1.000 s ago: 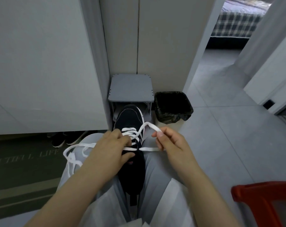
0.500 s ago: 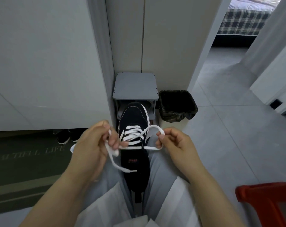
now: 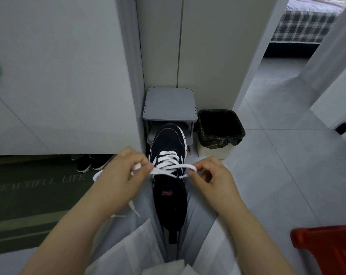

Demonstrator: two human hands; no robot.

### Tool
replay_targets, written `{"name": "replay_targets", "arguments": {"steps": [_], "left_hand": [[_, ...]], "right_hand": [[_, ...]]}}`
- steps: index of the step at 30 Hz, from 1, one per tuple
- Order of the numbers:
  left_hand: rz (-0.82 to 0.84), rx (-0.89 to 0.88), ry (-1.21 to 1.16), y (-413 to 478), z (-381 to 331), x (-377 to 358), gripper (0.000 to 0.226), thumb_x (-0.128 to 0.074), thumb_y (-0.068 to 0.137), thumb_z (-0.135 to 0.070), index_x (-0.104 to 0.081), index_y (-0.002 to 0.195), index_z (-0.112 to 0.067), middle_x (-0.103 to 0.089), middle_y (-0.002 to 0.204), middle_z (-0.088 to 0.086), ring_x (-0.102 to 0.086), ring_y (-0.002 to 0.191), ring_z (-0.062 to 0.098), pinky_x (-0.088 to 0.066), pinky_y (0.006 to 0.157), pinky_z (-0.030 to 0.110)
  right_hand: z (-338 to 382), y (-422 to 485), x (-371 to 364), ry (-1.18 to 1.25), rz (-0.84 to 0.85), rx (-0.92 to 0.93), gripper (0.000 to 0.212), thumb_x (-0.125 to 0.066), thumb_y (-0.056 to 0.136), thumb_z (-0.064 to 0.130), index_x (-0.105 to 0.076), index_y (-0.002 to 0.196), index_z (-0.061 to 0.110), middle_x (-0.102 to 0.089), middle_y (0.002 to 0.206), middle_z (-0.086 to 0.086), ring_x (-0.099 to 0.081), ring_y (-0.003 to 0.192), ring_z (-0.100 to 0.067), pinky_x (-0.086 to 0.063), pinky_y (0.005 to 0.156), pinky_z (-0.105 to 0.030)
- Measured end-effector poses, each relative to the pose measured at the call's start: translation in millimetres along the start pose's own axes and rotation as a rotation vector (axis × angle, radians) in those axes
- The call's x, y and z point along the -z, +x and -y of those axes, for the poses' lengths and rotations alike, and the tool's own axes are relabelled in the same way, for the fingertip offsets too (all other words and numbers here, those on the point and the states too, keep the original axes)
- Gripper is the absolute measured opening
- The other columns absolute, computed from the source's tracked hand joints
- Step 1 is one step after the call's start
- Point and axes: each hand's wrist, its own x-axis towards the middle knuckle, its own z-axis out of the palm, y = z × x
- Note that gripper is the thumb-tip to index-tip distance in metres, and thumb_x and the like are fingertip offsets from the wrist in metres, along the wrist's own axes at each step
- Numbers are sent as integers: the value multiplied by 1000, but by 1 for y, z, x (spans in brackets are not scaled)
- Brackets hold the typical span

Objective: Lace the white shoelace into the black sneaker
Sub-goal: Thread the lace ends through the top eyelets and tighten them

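Note:
The black sneaker (image 3: 168,141) lies between my knees, toe pointing away, its tongue label facing me. The white shoelace (image 3: 168,158) crosses several of the front eyelets, and both free ends stretch sideways over the tongue. My left hand (image 3: 118,181) pinches the left strand just beside the shoe, with the loose tail hanging down past my wrist. My right hand (image 3: 211,179) pinches a small loop of the right strand at the shoe's right edge.
A grey low stool (image 3: 169,104) stands just past the toe, a black-lined bin (image 3: 219,128) to its right. A dark green mat (image 3: 35,187) and shoes (image 3: 88,163) lie left. A red stool (image 3: 324,249) is at lower right. White cabinet wall on the left.
My left hand rose off the sneaker's tongue, took the left strand and pulled it out to the left; the right hand kept its pinch and the lace now stretches straighter between both hands.

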Motion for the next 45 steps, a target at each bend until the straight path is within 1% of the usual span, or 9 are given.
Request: {"name": "replay_targets", "arguments": {"steps": [3, 8, 12, 21, 27, 33, 38, 41, 45], "left_hand": [[-184, 3, -260, 0, -15, 3, 27, -43, 83, -45, -55, 69, -25, -53, 84, -9, -49, 74, -4, -35, 64, 3], [-454, 188, -500, 2, -20, 0, 40, -36, 90, 5, -48, 60, -20, -48, 61, -5, -47, 57, -7, -33, 57, 2], [-379, 282, -1246, 5, -18, -1, 51, -31, 93, -9, -40, 45, -23, -35, 49, -4, -33, 49, 10, -31, 61, 26], [-76, 181, 73, 1, 21, -9, 12, -56, 87, -23, -47, 80, -25, -55, 64, -4, -51, 60, 7, -43, 60, 27], [149, 49, 539, 14, 25, -3, 34, -58, 85, -39, -52, 118, -45, -41, 123, -14, -31, 119, 13, -13, 88, 28], [312, 1, 298, 22, 16, 14, 21, -43, 86, -55, -54, 76, -40, -50, 108, -22, -36, 112, 5, -18, 93, 27], [306, 5, -208, 35, -17, 37, 21, -51, 91, -23, -67, 78, -21, -67, 80, -11, -59, 79, -4, -42, 73, 8], [367, 30, -447, 40, -35, 37, 20, -49, 92, -16, -66, 85, -8, -70, 83, 2, -66, 81, 10, -50, 73, 15], [272, 114, -729, 43, -39, 41, 19, -51, 85, -24, -65, 82, -11, -61, 69, -2, -58, 68, 10, -49, 64, 17]], "right_hand": [[0, -1, -6, -103, 61, 31, 9, -66, 83, 30, -65, 89, 23, -52, 86, 12, -51, 72, -8, -45, 69, -20], [7, -2, -14, -148, 120, 34, 49, -73, 72, 43, -46, 111, 32, -50, 95, 17, -53, 82, -8, -48, 72, -24], [9, -3, -17, -241, 123, 148, 35, -65, 81, 23, -48, 110, 32, -39, 94, 15, -48, 72, -6, -46, 66, -24], [-2, -3, -21, -206, 163, 249, 16, -67, 77, 33, -74, 88, 25, -39, 74, 20, -47, 66, -7, -37, 61, -17], [-1, -2, -25, -297, 180, 339, 12, -69, 71, 28, -74, 80, 23, -36, 72, 19, -46, 58, -10, -34, 55, -20], [6, -9, -20, -286, 237, 265, 28, -58, 73, 20, -72, 97, 26, -43, 78, 15, -52, 66, -9, -42, 61, -21], [49, -2, -31, 163, 227, 114, 29, -57, 86, 27, -61, 114, 35, -57, 98, 22, -56, 94, 2, -44, 85, -14], [67, 6, -45, 431, 376, 72, 36, -57, 89, 28, -46, 119, 47, -54, 117, 29, -47, 117, 10, -38, 99, -15], [67, 12, -45, 524, 331, 27, 30, -53, 86, 32, -55, 116, 31, -67, 93, 10, -61, 99, -7, -46, 95, -35]]}}
